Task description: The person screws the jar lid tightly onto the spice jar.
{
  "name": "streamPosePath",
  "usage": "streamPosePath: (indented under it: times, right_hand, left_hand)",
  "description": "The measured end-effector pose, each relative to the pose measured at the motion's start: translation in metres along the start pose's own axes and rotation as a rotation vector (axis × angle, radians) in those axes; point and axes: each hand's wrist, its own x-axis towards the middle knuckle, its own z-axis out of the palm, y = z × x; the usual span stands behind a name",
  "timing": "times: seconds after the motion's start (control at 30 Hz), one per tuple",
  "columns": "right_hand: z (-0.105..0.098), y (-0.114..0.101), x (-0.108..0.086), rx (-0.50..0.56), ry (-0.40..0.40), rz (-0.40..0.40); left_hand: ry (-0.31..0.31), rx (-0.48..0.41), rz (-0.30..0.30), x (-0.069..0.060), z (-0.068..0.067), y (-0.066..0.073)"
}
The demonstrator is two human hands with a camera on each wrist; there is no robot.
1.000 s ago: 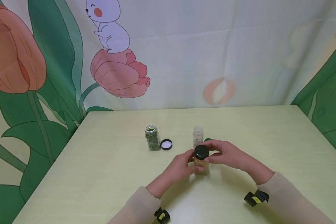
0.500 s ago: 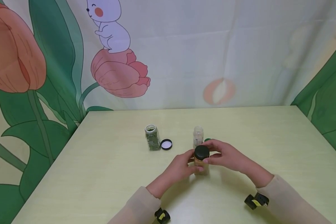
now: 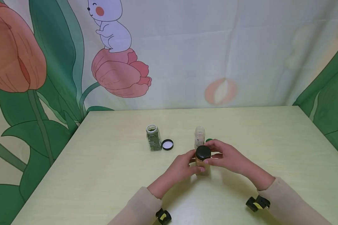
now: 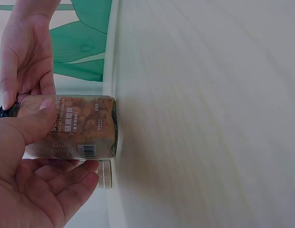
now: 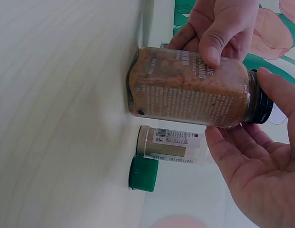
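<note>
A glass seasoning jar (image 5: 190, 90) full of reddish-brown powder stands upright on the table, its black lid (image 3: 203, 152) on top. My left hand (image 3: 182, 168) grips the jar's body, with the thumb across the label in the left wrist view. From the other side, my right hand (image 3: 228, 157) holds the lid between thumb and fingers. Just behind stands a clear bottle (image 3: 199, 137) without a cap, with pale brown powder low inside. A green cap (image 5: 143, 174) rests beside that bottle and is partly hidden by my right hand in the head view.
Further left stands an open glass jar (image 3: 153, 139) of green dried herbs. Its neighbour is a black lid (image 3: 167, 144) lying with the white inside up. The pale table (image 3: 101, 175) ends at a printed curtain (image 3: 174, 62) behind.
My right thumb has shifted slightly left along the lid, and the right wrist has dipped a little. The left hand and the seasoning jar stay in place.
</note>
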Motion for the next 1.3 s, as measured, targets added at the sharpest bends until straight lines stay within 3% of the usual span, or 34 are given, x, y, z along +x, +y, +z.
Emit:
streamPosePath:
  times: [0.17,0.4,0.53,1.3]
  right_hand:
    - [-0.004,0.0,0.0,0.019,-0.043,-0.01]
    - [-0.016,0.004,0.004,0.022,-0.167,-0.024]
    - [-0.019,0.003,0.007,0.002,-0.188,-0.038]
    - [-0.001,-0.001,0.001,-0.016,-0.018,-0.017]
  left_hand:
    - [-0.001,-0.001,-0.001,0.0,0.0,0.0]
    - [-0.006,-0.007,0.003,-0.001,-0.001,0.0]
    - [-0.007,-0.009,0.002,-0.001,-0.001,0.0]
    - [-0.011,0.012,-0.022,0.0,-0.001,0.001]
